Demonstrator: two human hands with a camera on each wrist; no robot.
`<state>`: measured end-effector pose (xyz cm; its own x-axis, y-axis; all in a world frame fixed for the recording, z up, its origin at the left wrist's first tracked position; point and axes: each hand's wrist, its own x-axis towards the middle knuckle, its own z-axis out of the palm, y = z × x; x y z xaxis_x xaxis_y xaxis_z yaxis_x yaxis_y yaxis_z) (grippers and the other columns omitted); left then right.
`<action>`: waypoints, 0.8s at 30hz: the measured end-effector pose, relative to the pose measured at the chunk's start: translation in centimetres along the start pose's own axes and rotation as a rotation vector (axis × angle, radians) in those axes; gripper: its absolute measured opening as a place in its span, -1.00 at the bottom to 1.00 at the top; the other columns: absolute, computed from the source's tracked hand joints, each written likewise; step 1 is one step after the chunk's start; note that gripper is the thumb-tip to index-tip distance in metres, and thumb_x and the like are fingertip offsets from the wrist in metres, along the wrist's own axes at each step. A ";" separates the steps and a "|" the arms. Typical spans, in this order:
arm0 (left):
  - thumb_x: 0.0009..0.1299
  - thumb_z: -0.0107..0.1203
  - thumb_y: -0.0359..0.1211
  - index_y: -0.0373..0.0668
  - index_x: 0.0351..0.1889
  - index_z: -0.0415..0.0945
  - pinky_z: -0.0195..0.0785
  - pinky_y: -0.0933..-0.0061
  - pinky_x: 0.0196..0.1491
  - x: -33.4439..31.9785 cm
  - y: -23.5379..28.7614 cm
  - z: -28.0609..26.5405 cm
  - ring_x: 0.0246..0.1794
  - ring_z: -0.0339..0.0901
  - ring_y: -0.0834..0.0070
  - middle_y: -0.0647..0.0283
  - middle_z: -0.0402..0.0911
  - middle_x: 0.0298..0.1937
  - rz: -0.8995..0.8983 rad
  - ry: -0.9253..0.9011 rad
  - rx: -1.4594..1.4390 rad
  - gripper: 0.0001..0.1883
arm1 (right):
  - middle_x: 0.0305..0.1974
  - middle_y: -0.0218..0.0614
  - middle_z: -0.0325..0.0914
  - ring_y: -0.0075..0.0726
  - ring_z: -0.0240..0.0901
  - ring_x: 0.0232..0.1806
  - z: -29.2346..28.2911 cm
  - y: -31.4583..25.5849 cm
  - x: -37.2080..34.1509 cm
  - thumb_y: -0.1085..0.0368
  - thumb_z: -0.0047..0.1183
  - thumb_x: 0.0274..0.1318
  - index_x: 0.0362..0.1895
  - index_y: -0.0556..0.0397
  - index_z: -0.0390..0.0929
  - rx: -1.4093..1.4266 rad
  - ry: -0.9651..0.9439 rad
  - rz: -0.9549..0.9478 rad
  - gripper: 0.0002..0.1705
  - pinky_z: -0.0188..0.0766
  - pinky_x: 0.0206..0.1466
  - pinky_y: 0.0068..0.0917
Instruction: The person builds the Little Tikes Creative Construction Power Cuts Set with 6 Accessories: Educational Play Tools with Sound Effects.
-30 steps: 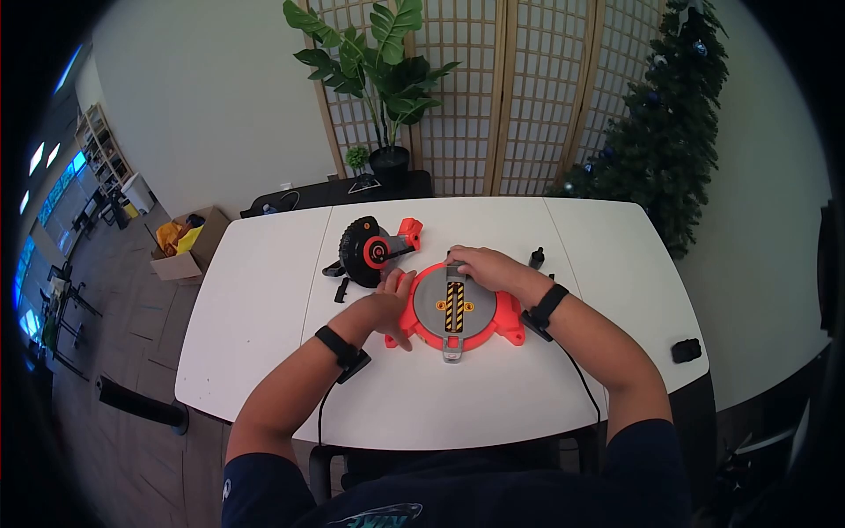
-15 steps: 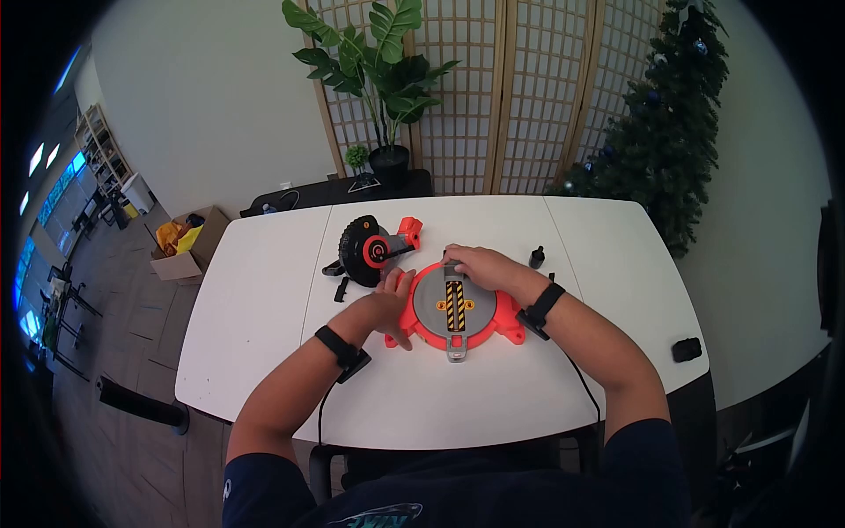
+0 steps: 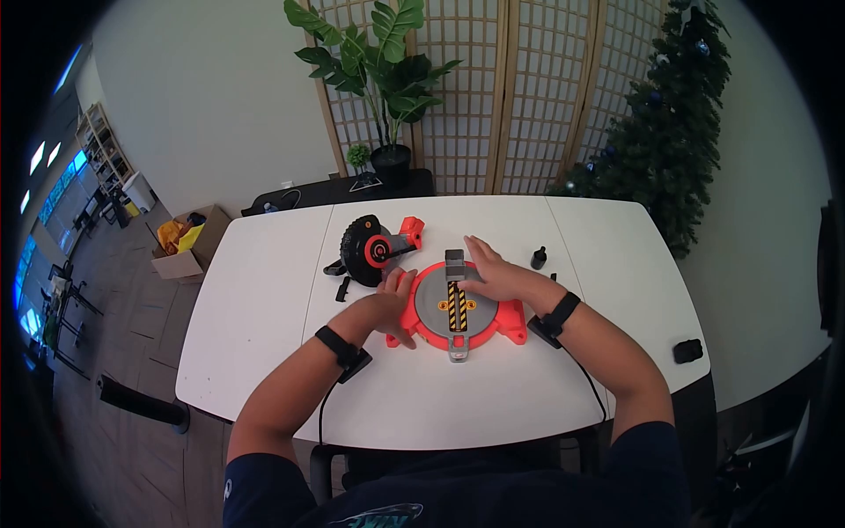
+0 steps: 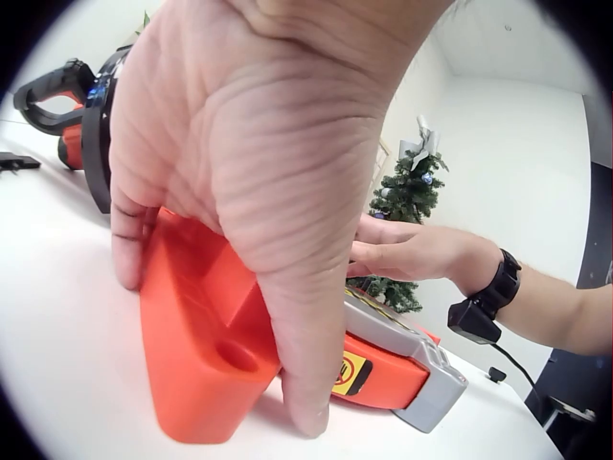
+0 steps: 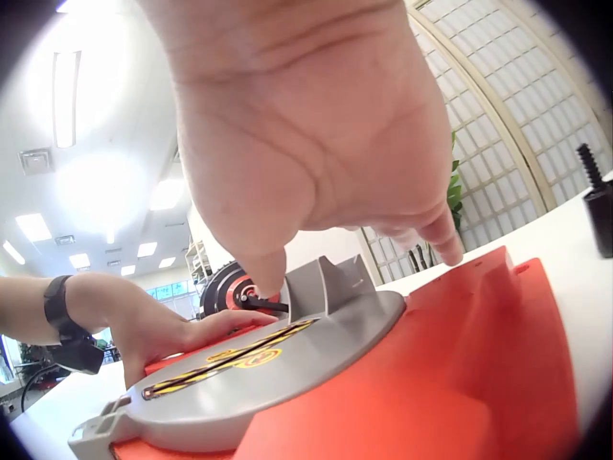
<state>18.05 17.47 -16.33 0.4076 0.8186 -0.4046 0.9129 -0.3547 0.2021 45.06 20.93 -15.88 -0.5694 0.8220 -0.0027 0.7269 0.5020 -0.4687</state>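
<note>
A red base (image 3: 510, 327) with a round grey turntable (image 3: 431, 304) rests on the white table; it looks like the lower part of a toy mitre saw. Black-and-yellow stripes cross the turntable, ending at an upright grey bracket (image 3: 454, 261) on the far side. My left hand (image 3: 390, 306) holds the base's left end, its thumb and fingers on either side of the red lug (image 4: 206, 355). Beside the bracket, my right hand (image 3: 497, 275) is spread above the turntable with nothing in its grasp. In the right wrist view its thumb (image 5: 263, 273) comes close to the bracket.
Behind the left hand stands a black-and-red saw head (image 3: 363, 251) with a round guard. A small black part (image 3: 342, 289) lies near it. Right of the base, a black threaded knob (image 3: 539, 258) stands upright. A black object (image 3: 687, 351) sits at the table's right edge.
My right hand has let go of the grey bracket and spread its fingers, shifting right. The turntable's front tab has swung slightly right. The left hand stays put.
</note>
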 end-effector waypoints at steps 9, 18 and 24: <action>-0.30 0.58 0.19 -0.11 0.58 -0.44 0.02 -0.05 0.49 -0.3 0.4 -0.1 0.54 -0.10 -0.32 -0.22 -0.33 0.58 -0.023 0.024 0.076 0.64 | 0.42 0.15 0.00 0.24 0.06 0.45 -1.4 0.8 -3.3 -0.40 0.44 -0.37 0.50 0.26 -0.07 -0.117 -0.287 0.112 0.52 0.18 0.44 -0.12; -0.26 0.44 0.41 -0.06 0.60 -0.34 -0.09 -0.01 0.50 -1.0 1.5 -0.2 0.56 -0.10 -0.16 -0.16 -0.24 0.59 -0.078 0.082 0.091 0.59 | 0.37 0.10 0.09 0.10 0.20 0.38 -0.7 0.6 -4.7 -0.18 0.58 -0.49 0.44 0.29 0.05 -0.055 -0.158 -0.014 0.46 0.33 0.34 -0.29; -0.13 0.30 0.49 0.00 0.61 -0.30 -0.05 -0.02 0.50 -0.6 1.3 0.1 0.54 -0.08 -0.20 -0.17 -0.21 0.58 -0.072 0.103 0.056 0.48 | 0.23 0.01 0.23 0.04 0.32 0.26 -1.0 0.6 -4.9 -0.21 0.54 -0.42 0.43 0.30 0.09 -0.078 -0.128 -0.070 0.41 0.40 0.25 -0.29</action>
<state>19.01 16.41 -15.93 0.3394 0.8839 -0.3217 0.9406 -0.3156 0.1250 48.69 17.49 -15.30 -0.6606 0.7457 -0.0872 0.7083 0.5805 -0.4016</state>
